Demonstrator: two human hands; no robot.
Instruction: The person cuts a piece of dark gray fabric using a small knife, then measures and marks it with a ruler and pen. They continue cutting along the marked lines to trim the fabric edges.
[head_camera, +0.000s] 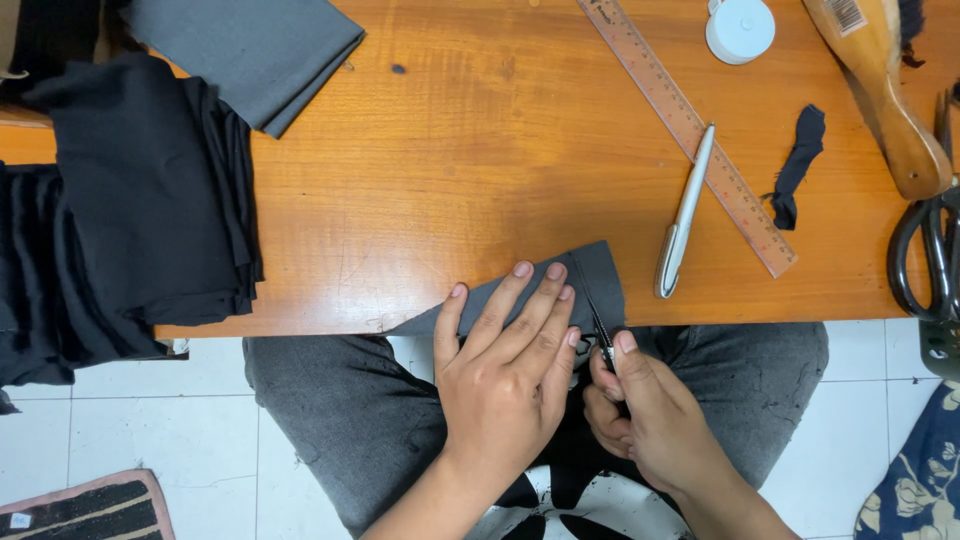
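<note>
My left hand (508, 375) lies spread flat, pinning the grey fabric piece (560, 290) at the table's near edge (330, 325). My right hand (640, 425) pinches small scissors (600, 335), so the cloth stays steady.

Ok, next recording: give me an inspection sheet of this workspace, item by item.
Surface: orange wooden table, varnished, lightly scuffed.
Job's things: small grey fabric piece at the near table edge; a thin dark tool lies along it, kind unclear.
Clutter: wooden ruler, silver pen, white round tape case, black scrap, wooden brush, black shears, black fabric stack, folded grey cloth.
Hands: left hand flat on the fabric; right hand pinching the tool.
Cables: nothing seen.
Surroundings: white tiled floor, floor mat.
</note>
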